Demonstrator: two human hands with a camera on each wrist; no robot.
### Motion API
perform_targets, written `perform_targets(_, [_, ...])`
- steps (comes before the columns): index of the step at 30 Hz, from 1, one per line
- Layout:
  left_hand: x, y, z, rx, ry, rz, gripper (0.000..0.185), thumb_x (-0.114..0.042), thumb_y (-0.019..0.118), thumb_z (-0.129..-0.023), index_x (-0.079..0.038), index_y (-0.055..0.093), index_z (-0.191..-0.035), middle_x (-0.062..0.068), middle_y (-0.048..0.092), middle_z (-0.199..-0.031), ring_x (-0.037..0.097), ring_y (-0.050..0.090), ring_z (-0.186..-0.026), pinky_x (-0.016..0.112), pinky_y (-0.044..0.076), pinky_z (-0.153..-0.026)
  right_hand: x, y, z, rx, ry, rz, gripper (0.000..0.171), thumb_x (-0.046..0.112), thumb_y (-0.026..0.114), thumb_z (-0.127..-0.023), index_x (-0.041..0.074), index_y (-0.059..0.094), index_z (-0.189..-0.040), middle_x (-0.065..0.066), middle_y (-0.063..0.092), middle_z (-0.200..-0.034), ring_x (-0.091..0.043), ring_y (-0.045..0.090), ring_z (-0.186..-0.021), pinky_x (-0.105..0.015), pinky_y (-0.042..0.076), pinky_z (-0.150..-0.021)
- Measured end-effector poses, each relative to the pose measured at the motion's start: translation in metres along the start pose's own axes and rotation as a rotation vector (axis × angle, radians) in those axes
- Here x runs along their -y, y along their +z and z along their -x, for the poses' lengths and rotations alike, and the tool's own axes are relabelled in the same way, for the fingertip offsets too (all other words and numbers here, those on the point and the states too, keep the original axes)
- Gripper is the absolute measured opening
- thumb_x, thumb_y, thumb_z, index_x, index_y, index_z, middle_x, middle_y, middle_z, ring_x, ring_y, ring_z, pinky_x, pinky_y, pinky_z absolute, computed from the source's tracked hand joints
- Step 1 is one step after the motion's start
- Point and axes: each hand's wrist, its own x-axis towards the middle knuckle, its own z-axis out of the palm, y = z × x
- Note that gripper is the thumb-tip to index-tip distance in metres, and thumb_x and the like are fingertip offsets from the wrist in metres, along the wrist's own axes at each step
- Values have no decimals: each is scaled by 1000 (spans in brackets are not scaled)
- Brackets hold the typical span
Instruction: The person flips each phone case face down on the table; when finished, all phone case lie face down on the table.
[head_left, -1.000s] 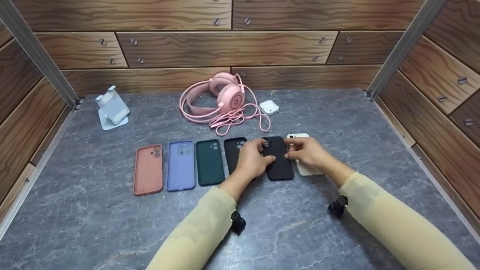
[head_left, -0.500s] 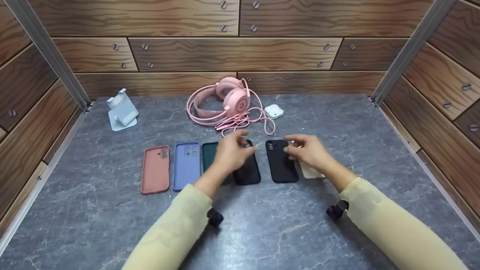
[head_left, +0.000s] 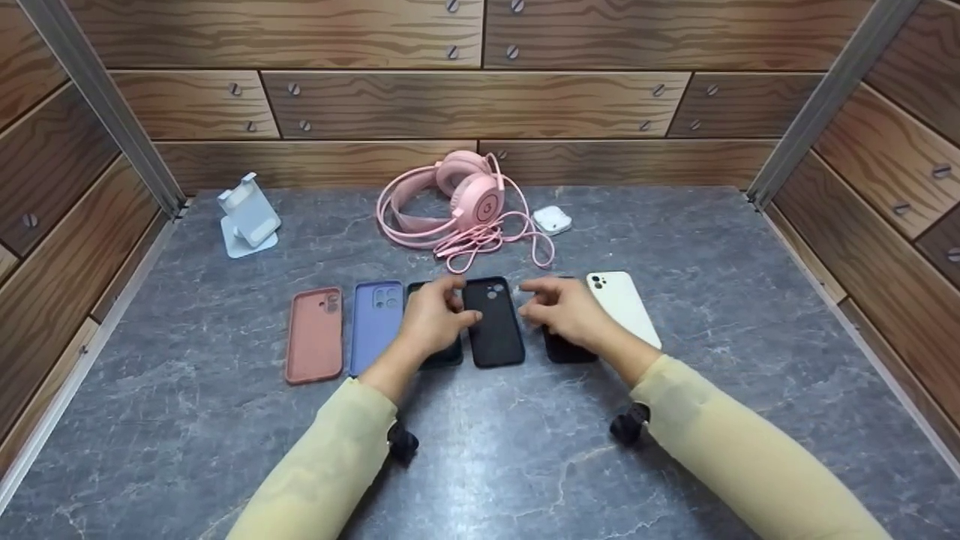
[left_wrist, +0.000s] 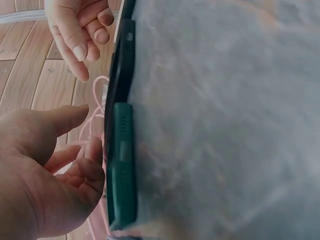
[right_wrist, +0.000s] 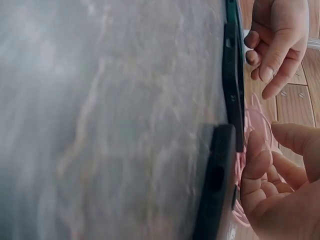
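Observation:
My left hand (head_left: 431, 319) hovers over the dark green phone case (left_wrist: 125, 170), fingers loosely bent. Its thumb overlaps the left edge of the middle black phone case (head_left: 495, 326) in the head view. My right hand (head_left: 566, 311) is over another black phone case (head_left: 570, 351), hiding most of it; its thumb and forefinger are apart, pointing left. Neither hand holds anything. To the right lies a white phone case (head_left: 626, 307) with a camera corner. On the left lie a blue-purple phone case (head_left: 373, 322) and a dusty pink phone case (head_left: 315, 337). Together they form a row.
Behind the row are pink headphones (head_left: 476, 199) with a coiled cable, a small white square case (head_left: 553, 220) and a pale blue phone stand (head_left: 251, 217). The grey marbled table (head_left: 517, 450) is bounded by wood-patterned walls (head_left: 472, 105).
My hands have let go of the right black case. The left hand has moved left to the green case; the right has moved left off the white case. The head view has shifted slightly.

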Motion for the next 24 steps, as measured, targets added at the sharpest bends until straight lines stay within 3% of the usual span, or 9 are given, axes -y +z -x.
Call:
perform_targets(6, [4, 2, 0, 62, -19, -34, 57, -16, 91, -85, 1, 68, -135, 12, 73, -105, 28, 68, -99, 44, 54, -95, -2, 6, -3, 31, 33, 55, 49, 9, 75, -95, -3, 65, -141, -4, 76, -92, -10, 68, -73, -22, 50, -61])
perform_targets(16, [11, 7, 2, 65, -2, -105, 62, -19, 92, -84, 0, 68, -137, 9, 66, -104, 26, 61, -98, 44, 51, -96, -8, 11, -3, 43, -22, 125, 53, 10, 82, -90, -6, 66, -139, -6, 74, -95, -10, 64, -80, -21, 51, -72])
perform_targets(24, [12, 8, 2, 74, -17, -106, 68, -21, 92, -85, 0, 64, -143, 8, 64, -106, 26, 61, -99, 44, 51, -96, -5, 10, -4, 49, -10, 180, 50, 13, 83, -91, -2, 69, -137, -5, 75, -98, -11, 65, -84, -24, 51, -78])
